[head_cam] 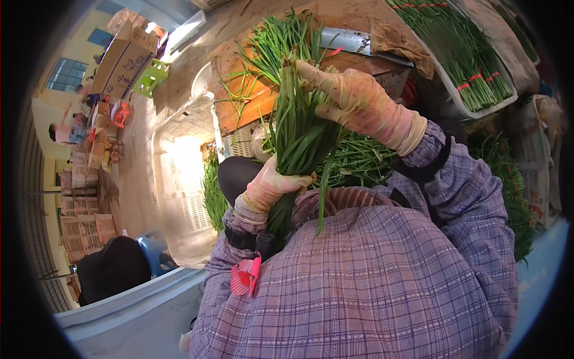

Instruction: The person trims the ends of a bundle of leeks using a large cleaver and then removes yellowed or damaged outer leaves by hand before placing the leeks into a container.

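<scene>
My left hand, in a stained pale glove, is closed round a bunch of long green chive-like leaves. The pale stem ends point up and away from me, and the leaf tips hang down by my left sleeve. My right hand, gloved too, is at the stem ends with index finger and thumb apart on their right side; whether it pinches any stems is hidden. Beyond the bunch, more green leaves lie on a wooden board. Loose greens are heaped below my right hand.
A wide metal blade lies on the board beside a brown cloth. At upper right, a white tray holds red-banded bundles. A white plastic crate stands left. More greens lie right. People and cartons are farther off.
</scene>
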{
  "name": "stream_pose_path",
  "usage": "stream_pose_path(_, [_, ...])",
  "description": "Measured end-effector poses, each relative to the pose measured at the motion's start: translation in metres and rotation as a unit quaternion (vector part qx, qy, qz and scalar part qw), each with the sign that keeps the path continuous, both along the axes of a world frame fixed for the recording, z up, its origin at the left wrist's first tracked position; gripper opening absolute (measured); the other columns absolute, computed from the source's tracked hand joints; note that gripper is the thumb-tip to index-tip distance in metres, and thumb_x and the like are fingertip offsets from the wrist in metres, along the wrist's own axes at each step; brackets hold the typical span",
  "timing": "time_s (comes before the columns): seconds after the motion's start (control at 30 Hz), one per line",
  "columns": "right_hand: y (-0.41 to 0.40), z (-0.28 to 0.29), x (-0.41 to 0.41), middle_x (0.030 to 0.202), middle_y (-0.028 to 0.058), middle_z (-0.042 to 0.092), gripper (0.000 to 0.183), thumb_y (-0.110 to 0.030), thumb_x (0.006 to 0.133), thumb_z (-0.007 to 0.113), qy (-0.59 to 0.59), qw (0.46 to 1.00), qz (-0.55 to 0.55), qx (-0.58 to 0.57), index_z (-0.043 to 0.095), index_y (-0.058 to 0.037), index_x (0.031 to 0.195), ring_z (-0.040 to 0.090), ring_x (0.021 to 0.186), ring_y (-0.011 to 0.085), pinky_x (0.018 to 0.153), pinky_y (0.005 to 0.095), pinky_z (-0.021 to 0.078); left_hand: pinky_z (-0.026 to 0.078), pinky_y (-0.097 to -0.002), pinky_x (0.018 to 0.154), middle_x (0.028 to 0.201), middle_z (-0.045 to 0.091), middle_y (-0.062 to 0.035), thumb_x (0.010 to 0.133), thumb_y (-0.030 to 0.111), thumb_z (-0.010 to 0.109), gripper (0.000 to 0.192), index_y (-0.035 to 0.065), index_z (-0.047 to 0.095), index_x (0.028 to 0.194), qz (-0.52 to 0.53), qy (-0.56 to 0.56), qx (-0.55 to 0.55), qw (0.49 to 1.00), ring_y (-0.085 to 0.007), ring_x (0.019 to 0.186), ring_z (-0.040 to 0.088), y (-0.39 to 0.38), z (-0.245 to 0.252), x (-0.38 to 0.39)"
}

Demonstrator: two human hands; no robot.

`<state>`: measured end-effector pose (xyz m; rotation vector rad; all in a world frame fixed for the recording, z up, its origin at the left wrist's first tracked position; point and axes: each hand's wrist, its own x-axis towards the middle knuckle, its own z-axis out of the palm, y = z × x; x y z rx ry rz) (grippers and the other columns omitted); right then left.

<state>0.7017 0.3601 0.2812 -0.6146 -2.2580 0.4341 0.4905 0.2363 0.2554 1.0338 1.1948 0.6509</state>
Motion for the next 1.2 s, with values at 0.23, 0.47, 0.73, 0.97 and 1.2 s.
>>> stream_pose_path(0.23, [-0.006, -0.009, -0.005, 0.114, 0.0145, 0.063, 0.070, -0.011, 0.078, 0.067, 0.157, 0.987, -0.008, -0.037, 0.038, -0.0138, 0.142, 0.065, 0.082, 0.0344, 0.072, 0.0389, 0.0540, 0.049, -0.0255, 0.056, 0.080, 0.066, -0.0049, 0.074, 0.001, 0.071, 0.025, -0.0003, 0.064, 0.097, -0.006, 0.011, 0.018, 1.000, -0.0116, 0.063, 0.060, 0.000, -0.007, -0.005])
stream_pose_path(0.47, [-0.006, 0.005, 0.005, 0.106, 0.0133, 0.065, 0.060, -0.013, 0.081, 0.066, 0.054, 0.998, -0.020, -0.005, 0.044, -0.0148, 0.137, 0.065, 0.080, 0.0326, 0.069, 0.0393, 0.0533, 0.048, -0.0257, 0.055, 0.079, 0.066, -0.0053, 0.073, 0.001, 0.072, 0.026, -0.0008, 0.063, 0.098, -0.021, 0.012, 0.013, 1.000, -0.0118, 0.062, 0.059, 0.000, -0.002, -0.004])
stream_pose_path(0.73, [-0.005, -0.013, -0.001, 0.091, 0.0086, 0.069, 0.053, -0.010, 0.084, 0.066, 0.257, 0.947, -0.002, -0.192, 0.046, -0.0142, 0.133, 0.068, 0.085, 0.0245, 0.073, 0.0317, 0.0526, 0.048, -0.0249, 0.057, 0.082, 0.067, -0.0058, 0.074, 0.000, 0.071, 0.031, -0.0009, 0.062, 0.103, -0.017, -0.015, 0.011, 1.000, -0.0123, 0.065, 0.061, -0.002, -0.009, -0.004])
stream_pose_path(0.97, [-0.006, -0.013, 0.003, 0.091, 0.0065, 0.069, 0.035, -0.010, 0.084, 0.067, 0.207, 0.959, -0.084, -0.174, 0.055, -0.0122, 0.117, 0.067, 0.082, 0.0231, 0.071, 0.0302, 0.0518, 0.049, -0.0248, 0.060, 0.083, 0.068, -0.0051, 0.073, -0.003, 0.070, 0.031, -0.0010, 0.062, 0.103, -0.039, 0.007, 0.085, 0.996, -0.0120, 0.069, 0.061, -0.001, -0.013, -0.008])
stream_pose_path(1.2, [0.012, 0.005, 0.016, 0.083, 0.0064, 0.065, 0.013, -0.013, 0.078, 0.065, -0.049, 0.996, -0.033, 0.061, 0.067, -0.0121, 0.091, 0.064, 0.078, 0.0286, 0.067, 0.0355, 0.0515, 0.049, -0.0253, 0.061, 0.086, 0.067, -0.0052, 0.072, -0.003, 0.069, 0.033, -0.0010, 0.062, 0.105, -0.060, 0.015, 0.047, 0.997, -0.0119, 0.070, 0.061, -0.002, -0.011, -0.007])
